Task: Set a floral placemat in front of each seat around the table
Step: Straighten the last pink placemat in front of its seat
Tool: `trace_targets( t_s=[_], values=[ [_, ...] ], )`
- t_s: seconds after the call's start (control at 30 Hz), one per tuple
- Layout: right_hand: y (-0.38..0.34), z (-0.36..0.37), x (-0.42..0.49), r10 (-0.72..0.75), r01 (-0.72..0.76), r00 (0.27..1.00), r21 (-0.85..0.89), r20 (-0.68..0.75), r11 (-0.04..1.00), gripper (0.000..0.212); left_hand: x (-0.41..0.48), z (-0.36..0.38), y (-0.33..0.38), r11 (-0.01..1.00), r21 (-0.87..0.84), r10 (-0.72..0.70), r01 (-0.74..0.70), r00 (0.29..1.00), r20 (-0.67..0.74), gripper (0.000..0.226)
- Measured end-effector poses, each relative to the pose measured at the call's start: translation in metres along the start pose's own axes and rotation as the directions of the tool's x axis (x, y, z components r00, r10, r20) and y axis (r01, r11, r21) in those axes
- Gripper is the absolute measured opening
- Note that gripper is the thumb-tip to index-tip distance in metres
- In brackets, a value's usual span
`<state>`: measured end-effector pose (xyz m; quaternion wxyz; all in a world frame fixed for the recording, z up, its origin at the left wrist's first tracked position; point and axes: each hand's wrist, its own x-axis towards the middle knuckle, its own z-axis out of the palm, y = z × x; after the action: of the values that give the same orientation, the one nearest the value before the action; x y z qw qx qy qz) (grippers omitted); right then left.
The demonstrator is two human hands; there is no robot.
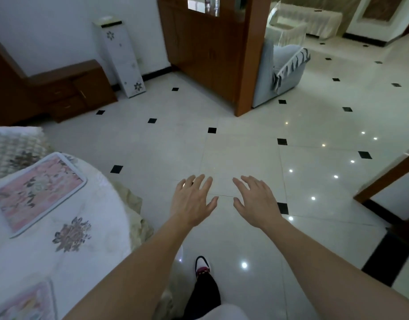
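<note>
A round table (pixel 88 257) with a white flowered cloth fills the lower left. One pink floral placemat (pixel 38 192) with a white border lies flat near the table's edge. The corner of a second placemat (pixel 25 301) shows at the bottom left. My left hand (pixel 192 199) and my right hand (pixel 256 199) are stretched out side by side over the tiled floor, to the right of the table. Both hands hold nothing, palms down, fingers spread. Neither hand touches the table or a placemat.
A cushioned seat back (pixel 12 144) stands behind the table at left. A wooden cabinet (pixel 67 88), a white floor unit (pixel 122 58), a wooden partition (pixel 212 49) and a grey armchair (pixel 279 72) line the far side. My shoe (pixel 202 266) is on the glossy tiles.
</note>
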<state>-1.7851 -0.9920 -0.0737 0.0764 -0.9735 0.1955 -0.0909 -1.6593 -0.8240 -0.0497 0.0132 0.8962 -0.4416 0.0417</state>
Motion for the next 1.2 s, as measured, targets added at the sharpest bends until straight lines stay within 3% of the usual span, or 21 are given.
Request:
trace_targets(
  t_s=[0.23, 0.57, 1.2],
  values=[
    [-0.002, 0.016, 0.105, -0.052, 0.053, 0.998, -0.011, 0.027, 0.999, 0.057, 0.08, 0.017, -0.049, 0.999, -0.015, -0.048, 0.047, 0.999, -0.006, 0.065],
    [-0.04, 0.043, 0.305, -0.146, 0.147, 0.988, -0.034, 0.051, 0.989, 0.056, 0.218, 0.02, -0.173, 0.989, -0.04, -0.147, 0.146, 0.989, -0.032, 0.065],
    [-0.143, 0.123, 0.621, -0.444, 0.442, 0.896, 0.094, 0.005, 0.892, 0.054, 0.391, 0.05, -0.394, 0.908, 0.027, -0.415, 0.419, 0.905, -0.09, 0.063]
  ],
)
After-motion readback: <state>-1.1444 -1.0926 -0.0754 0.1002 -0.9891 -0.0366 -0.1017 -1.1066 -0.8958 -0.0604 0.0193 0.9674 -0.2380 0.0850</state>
